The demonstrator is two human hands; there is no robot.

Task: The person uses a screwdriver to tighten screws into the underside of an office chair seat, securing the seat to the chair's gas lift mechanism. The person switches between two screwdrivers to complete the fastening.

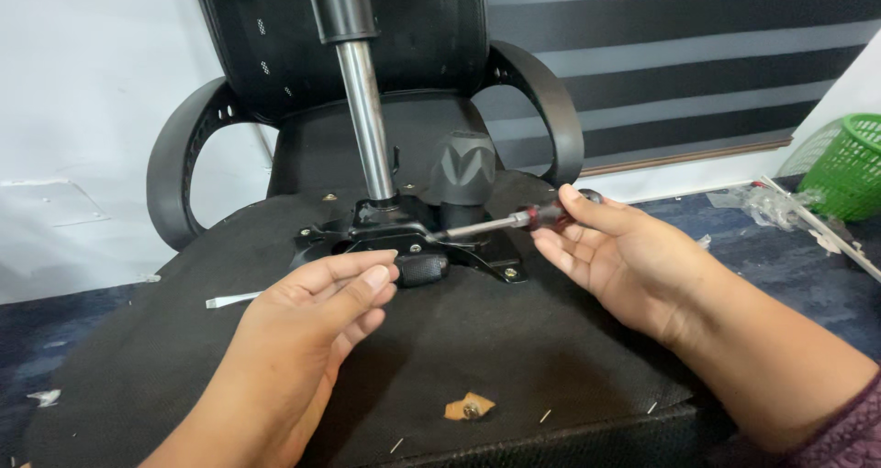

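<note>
Clearly the right hand (615, 257) pinches the red-and-black-handled screwdriver (514, 220), tip at a screw on the black metal seat plate (413, 239) mid-scene; keep it square. The left hand (321, 307), fingers together, steadies the black knob (424, 268).

Basket: a green plastic basket (849, 165) stands at the right edge.
Wrap: crumpled clear plastic (766, 204) lies on the floor just beside the basket.
Wall: a striped grey panel (679, 60) at the back.
Floor: dark blue carpet (789, 266) with scattered scraps.
</note>
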